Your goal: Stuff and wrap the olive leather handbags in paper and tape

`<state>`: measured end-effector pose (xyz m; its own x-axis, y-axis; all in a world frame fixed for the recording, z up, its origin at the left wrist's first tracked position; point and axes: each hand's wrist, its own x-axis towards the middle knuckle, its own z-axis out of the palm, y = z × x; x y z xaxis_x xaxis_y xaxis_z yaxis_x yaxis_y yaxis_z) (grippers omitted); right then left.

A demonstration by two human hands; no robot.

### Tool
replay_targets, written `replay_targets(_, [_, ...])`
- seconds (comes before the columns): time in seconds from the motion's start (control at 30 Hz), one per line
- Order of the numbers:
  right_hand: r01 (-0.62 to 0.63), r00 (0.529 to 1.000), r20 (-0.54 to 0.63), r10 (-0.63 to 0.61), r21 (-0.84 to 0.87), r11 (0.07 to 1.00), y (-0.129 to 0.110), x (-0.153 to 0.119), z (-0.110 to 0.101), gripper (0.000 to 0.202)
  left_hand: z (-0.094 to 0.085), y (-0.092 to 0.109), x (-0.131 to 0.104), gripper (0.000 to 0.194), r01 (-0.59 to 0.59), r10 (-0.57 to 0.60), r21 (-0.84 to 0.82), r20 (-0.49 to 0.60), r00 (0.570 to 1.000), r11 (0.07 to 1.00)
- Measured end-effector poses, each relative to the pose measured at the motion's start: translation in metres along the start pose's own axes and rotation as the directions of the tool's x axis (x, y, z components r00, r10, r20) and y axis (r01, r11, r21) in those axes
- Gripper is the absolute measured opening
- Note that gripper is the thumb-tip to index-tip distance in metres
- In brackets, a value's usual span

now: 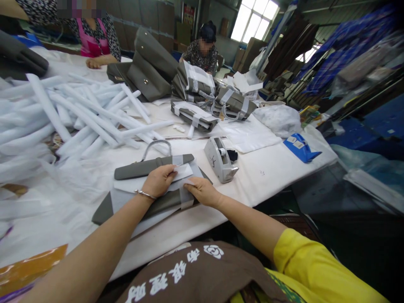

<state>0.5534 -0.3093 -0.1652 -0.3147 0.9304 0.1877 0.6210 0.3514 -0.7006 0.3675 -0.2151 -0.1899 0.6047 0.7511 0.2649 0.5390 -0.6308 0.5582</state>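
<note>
A dark grey handbag [151, 165] lies flat on the white-covered table in front of me, with white sheeting over its middle. Its wrapped handle [158, 143] loops up at the far side. My left hand [159, 180], with a bracelet at the wrist, rests over the bag and pinches a small white strip [183, 170]. Close beside it, my right hand [203, 191] pinches the end of a pale translucent strip [186, 197] that runs down over the bag's near edge. To the right of the bag stands a grey tape dispenser [219, 160].
White foam tubes [91, 113] pile up on the left. Wrapped grey bags [195, 113] and unwrapped grey bags [147, 71] lie farther back. A blue packet [301, 147] is near the right table edge. Two people [203, 50] are across the table.
</note>
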Motion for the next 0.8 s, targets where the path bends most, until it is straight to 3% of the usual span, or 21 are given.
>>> replay_targets(0.13, [-0.229, 0.965, -0.047, 0.258, 0.326, 0.917, 0.017, 0.003, 0.015, 0.03, 0.005, -0.003, 0.0, 0.032, -0.008, 0.008, 0.014, -0.022, 1.0, 1.0])
replay_targets(0.27, [-0.289, 0.948, -0.012, 0.319, 0.395, 0.872, 0.024, 0.009, 0.019, 0.028, 0.006, -0.005, 0.0, 0.033, -0.002, 0.003, 0.014, -0.061, 0.998, 1.0])
replay_targets(0.4, [-0.121, 0.965, -0.213, 0.151, 0.146, 0.982, 0.017, 0.006, 0.022, 0.025, 0.006, -0.006, -0.001, 0.032, 0.006, -0.004, 0.025, -0.074, 0.997, 1.0])
replay_targets(0.5, [-0.026, 0.95, -0.313, -0.011, -0.116, 0.993, 0.009, 0.001, 0.024, 0.022, 0.005, -0.004, -0.002, 0.033, 0.01, -0.009, 0.022, -0.076, 0.997, 1.0])
replay_targets(0.67, [0.006, 0.961, -0.233, -0.151, -0.529, 0.849, -0.001, 0.002, 0.025, 0.019, 0.004, -0.001, -0.002, 0.033, 0.022, -0.022, 0.002, -0.069, 0.997, 1.0])
replay_targets(0.8, [-0.064, 0.985, -0.169, -0.018, -0.465, 0.883, 0.002, 0.007, 0.025, 0.02, 0.004, -0.002, -0.001, 0.033, 0.024, -0.024, -0.002, -0.073, 0.997, 1.0])
